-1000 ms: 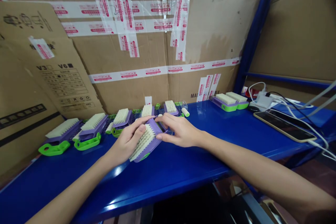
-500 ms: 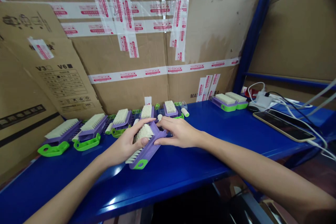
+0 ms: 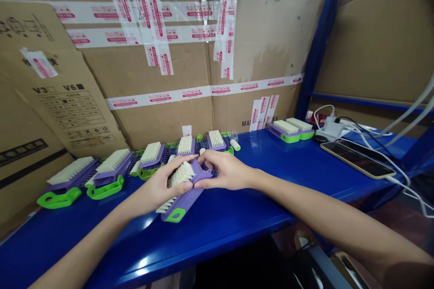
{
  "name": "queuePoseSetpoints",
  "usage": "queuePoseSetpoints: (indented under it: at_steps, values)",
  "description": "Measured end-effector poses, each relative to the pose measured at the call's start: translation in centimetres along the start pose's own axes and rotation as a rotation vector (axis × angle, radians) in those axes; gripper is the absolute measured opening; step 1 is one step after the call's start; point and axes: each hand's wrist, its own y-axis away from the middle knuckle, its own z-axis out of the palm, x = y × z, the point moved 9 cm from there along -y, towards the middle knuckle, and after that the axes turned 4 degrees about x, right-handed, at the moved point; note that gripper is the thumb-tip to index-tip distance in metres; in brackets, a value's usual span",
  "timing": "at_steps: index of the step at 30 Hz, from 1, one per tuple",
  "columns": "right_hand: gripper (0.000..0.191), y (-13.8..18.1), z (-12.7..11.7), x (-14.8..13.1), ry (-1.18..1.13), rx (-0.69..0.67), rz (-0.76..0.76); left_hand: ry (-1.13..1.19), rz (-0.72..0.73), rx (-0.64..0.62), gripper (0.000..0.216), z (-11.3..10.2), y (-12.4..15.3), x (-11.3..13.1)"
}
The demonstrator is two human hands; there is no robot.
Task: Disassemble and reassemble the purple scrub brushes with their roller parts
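Purple plastic with cream bristles makes up the brush [image 3: 188, 196] held in both hands, lifted in front of the person above the shelf. It is tilted, its bristles toward the left hand [image 3: 154, 191] and its bright green end cap [image 3: 175, 215] sticking out below the grip, on the side nearer the body. The left hand is closed around the bristled side, fingers over the top and thumb pressed across the bristles. The right hand [image 3: 228, 170] pinches the far purple end, thumb on the near side and fingers curled behind it; what those fingertips touch is partly hidden.

Just beyond the grip stand two similar brushes [image 3: 216, 139], bristles up, with a small white roller [image 3: 235, 145] to the right of them. To the left of the grip three more brushes [image 3: 113, 161] continue the row, bristles up too, two of them with green handles [image 3: 106, 188] in front.

Well to the right of the grip, a pair of brushes [image 3: 285, 130] with green ends lies side by side. Nearer on that side are a phone [image 3: 356, 160], face up, and a white adapter [image 3: 330, 129] with white and black cables. Under all of this, the blue shelf [image 3: 244, 221] runs below the grip. Behind the row, taped cardboard [image 3: 261, 49] stands upright, and a printed carton [image 3: 76, 113] leans at the far left.
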Motion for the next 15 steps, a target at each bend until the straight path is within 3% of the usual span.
queuePoseSetpoints:
  at_steps: [10,15]
  values:
    - [0.051,0.1,-0.23,0.36,-0.067,0.009,0.08,0.17,-0.085,-0.031,0.061,0.08,-0.2,-0.44]
    - [0.042,-0.03,-0.49,-0.04,-0.141,0.022,0.065,0.179,-0.118,0.024,0.052,-0.56,-0.12,-0.95]
